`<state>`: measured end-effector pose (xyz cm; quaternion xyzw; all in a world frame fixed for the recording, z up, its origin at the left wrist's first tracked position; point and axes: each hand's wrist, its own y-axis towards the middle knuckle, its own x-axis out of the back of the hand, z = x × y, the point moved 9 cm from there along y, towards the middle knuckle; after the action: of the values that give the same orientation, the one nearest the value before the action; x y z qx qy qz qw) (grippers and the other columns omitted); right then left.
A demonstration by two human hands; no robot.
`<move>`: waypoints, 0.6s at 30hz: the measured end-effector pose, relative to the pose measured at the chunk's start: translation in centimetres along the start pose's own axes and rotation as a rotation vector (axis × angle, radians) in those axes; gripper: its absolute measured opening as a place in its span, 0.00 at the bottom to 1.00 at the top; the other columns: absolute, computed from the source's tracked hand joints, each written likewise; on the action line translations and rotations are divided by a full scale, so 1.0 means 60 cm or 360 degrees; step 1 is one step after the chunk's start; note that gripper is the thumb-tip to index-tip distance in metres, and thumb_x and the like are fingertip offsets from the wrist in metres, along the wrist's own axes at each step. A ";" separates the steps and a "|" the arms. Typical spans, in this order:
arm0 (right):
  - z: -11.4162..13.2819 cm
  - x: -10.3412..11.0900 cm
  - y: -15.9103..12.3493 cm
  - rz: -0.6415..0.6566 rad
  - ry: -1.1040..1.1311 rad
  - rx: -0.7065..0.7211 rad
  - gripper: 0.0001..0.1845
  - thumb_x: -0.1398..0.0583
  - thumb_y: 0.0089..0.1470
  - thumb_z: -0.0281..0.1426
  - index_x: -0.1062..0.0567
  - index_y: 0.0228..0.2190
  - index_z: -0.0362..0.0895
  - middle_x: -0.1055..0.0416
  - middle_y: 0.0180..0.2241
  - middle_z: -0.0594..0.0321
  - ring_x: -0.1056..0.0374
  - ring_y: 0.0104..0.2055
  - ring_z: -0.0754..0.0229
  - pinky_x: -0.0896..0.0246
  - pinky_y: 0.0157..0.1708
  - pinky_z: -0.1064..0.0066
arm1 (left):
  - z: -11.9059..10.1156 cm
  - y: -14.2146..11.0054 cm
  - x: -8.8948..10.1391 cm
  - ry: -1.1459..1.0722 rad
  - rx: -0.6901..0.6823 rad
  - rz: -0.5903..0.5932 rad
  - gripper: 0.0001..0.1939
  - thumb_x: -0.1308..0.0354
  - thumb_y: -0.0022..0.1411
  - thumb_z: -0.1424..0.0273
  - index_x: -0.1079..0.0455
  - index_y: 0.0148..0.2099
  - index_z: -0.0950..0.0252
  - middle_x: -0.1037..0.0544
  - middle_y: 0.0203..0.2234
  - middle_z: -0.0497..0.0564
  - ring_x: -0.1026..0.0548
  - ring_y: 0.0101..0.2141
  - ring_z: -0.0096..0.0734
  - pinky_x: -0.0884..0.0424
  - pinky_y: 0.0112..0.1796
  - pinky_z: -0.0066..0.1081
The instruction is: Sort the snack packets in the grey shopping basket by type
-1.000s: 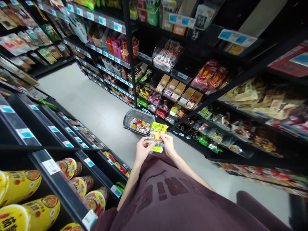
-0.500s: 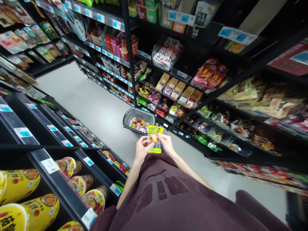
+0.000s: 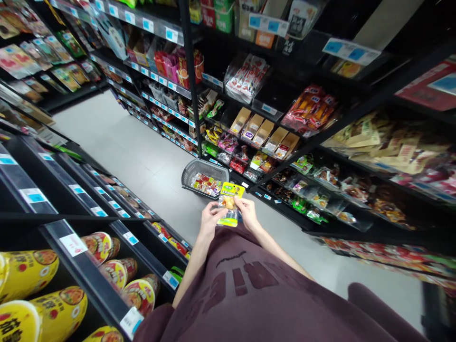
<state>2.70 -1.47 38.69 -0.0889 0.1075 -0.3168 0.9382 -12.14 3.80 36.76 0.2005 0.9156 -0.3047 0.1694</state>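
Note:
Between my two hands, in front of my torso, is a yellow-green snack packet with a clear window showing light brown food. My left hand is closed on its left edge, with the thumb and fingers pinching it. On the other side my right hand grips the right edge, the thumb lying over the front. Just beyond the packet a grey shopping basket stands on the floor, holding several small packaged snacks. The packet overlaps the basket's near right corner in the view.
Black shelving with small packaged snacks and opened cardboard boxes rises ahead and to the right. Close on my left, another shelf holds yellow instant noodle cups. A pale tiled floor runs between them.
The packet has tilted slightly and its printed front is turned more towards me. Both hands keep hold of it. The basket stays where it was.

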 end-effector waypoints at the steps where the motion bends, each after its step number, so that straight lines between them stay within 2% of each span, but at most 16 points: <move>1: 0.001 0.001 0.000 -0.0012 0.0011 -0.0011 0.21 0.34 0.50 0.49 0.20 0.23 0.43 0.26 0.24 0.63 0.35 0.27 0.61 0.41 0.31 0.70 | -0.001 0.001 0.001 -0.0033 0.0004 -0.0020 0.29 0.22 0.39 0.67 0.33 0.41 0.64 0.17 0.27 0.49 0.21 0.25 0.29 0.27 0.30 0.26; 7: 0.009 0.003 0.000 -0.0031 0.0046 -0.0037 0.23 0.31 0.45 0.48 0.23 0.17 0.42 0.31 0.19 0.64 0.41 0.22 0.64 0.44 0.26 0.71 | -0.008 0.002 0.006 -0.0221 -0.0031 -0.0144 0.27 0.23 0.40 0.67 0.32 0.40 0.64 0.19 0.26 0.46 0.22 0.25 0.26 0.29 0.30 0.25; 12: 0.009 0.006 0.000 -0.0042 0.0064 -0.0039 0.22 0.31 0.45 0.49 0.23 0.17 0.43 0.30 0.19 0.64 0.40 0.22 0.64 0.43 0.26 0.70 | -0.008 -0.001 0.002 -0.0217 -0.0015 -0.0149 0.27 0.23 0.39 0.67 0.32 0.40 0.64 0.19 0.26 0.47 0.21 0.25 0.29 0.29 0.31 0.26; 18: 0.012 0.005 -0.002 -0.0029 0.0099 -0.0017 0.21 0.31 0.46 0.47 0.23 0.16 0.43 0.31 0.18 0.64 0.39 0.22 0.65 0.43 0.26 0.71 | -0.009 -0.004 0.002 -0.0283 -0.0005 -0.0175 0.26 0.23 0.40 0.68 0.32 0.40 0.64 0.19 0.27 0.46 0.22 0.25 0.27 0.29 0.30 0.26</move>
<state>3.05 -1.67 39.34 -0.0851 0.1375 -0.3273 0.9310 -12.45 4.03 37.24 0.1219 0.9070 -0.3288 0.2333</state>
